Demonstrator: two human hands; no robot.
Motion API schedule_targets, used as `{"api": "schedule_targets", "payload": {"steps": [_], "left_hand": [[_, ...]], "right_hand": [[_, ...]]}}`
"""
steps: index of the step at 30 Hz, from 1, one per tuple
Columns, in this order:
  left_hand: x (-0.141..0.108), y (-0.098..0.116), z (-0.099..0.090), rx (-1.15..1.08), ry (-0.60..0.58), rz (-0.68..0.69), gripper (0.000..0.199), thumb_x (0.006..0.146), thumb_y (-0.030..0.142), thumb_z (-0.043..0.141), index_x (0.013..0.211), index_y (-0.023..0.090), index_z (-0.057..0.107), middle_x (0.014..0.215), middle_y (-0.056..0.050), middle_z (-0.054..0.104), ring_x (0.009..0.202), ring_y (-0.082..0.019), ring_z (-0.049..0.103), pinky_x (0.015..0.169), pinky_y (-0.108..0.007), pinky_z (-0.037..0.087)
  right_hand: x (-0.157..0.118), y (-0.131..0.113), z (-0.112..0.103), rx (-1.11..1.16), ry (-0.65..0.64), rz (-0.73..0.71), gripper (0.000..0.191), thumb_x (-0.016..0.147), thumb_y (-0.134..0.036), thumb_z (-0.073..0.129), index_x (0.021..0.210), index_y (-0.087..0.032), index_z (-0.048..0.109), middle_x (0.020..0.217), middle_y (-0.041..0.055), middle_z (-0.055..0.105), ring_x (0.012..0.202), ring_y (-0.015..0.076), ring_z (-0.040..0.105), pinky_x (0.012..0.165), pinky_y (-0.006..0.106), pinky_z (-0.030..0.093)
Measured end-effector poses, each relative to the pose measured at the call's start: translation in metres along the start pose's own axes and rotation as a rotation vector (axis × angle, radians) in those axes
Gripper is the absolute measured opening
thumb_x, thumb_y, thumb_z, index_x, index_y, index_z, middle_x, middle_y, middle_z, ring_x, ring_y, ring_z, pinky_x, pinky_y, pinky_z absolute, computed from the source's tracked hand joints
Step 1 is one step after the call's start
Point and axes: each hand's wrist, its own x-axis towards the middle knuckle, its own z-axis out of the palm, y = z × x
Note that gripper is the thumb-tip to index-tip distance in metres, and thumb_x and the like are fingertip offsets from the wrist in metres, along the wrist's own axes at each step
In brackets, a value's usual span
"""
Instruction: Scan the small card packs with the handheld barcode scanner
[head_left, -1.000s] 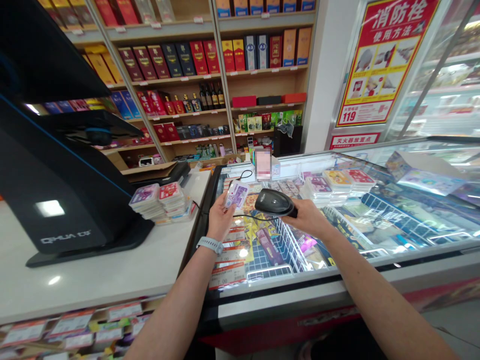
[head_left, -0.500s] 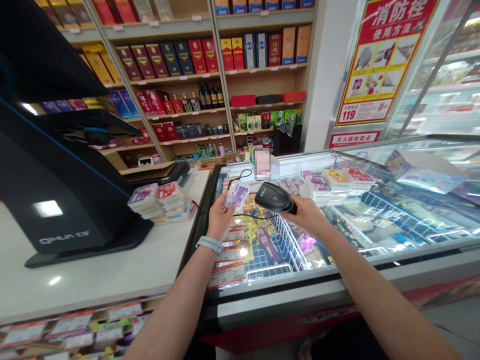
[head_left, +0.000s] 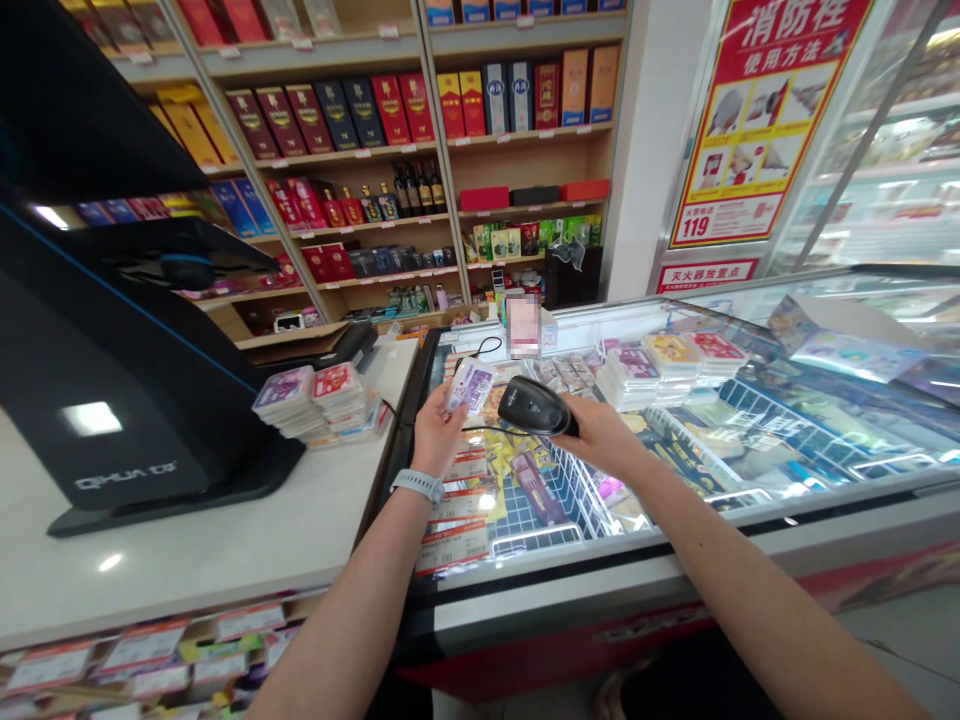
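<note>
Over the glass-topped freezer (head_left: 571, 589), I'm seeing the left hand (head_left: 437, 430) pinching a flat purple-and-white packet (head_left: 474, 385) between thumb and fingers, at nine o'clock from the black barcode scanner (head_left: 534, 405) that the right hand (head_left: 602, 434) is gripping at its rear. The packet is looking light, stiffish, perhaps slick, its edges offering the safest hold.

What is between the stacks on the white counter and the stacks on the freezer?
In the head view: the left hand holding a purple-and-white pack, then the black scanner in the right hand, plus a black cable.
</note>
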Motion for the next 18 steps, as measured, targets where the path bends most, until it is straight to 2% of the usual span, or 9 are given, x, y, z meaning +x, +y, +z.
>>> {"api": "schedule_targets", "payload": {"steps": [10, 18], "left_hand": [[0.0014, -0.0002, -0.0012, 0.016, 0.007, 0.016, 0.052, 0.074, 0.023, 0.067, 0.125, 0.016, 0.055, 0.124, -0.010, 0.063, 0.112, -0.021, 0.061, 0.102, -0.038, 0.044], [0.0006, -0.0003, 0.0006, 0.017, 0.012, -0.010, 0.052, 0.074, 0.020, 0.066, 0.124, 0.016, 0.054, 0.126, -0.011, 0.061, 0.115, -0.023, 0.059, 0.102, -0.040, 0.045]], "right_hand": [[0.0023, 0.0009, 0.0040, -0.114, -0.024, 0.038, 0.015, 0.080, -0.029, 0.061, 0.088, -0.020, 0.053, 0.082, 0.0050, 0.065, 0.077, 0.0218, 0.060, 0.067, 0.029, 0.039], [0.0008, 0.0006, 0.0033, -0.109, -0.015, 0.036, 0.017, 0.079, -0.028, 0.062, 0.092, -0.019, 0.056, 0.083, 0.0042, 0.066, 0.075, 0.0199, 0.059, 0.066, 0.027, 0.037]]}}
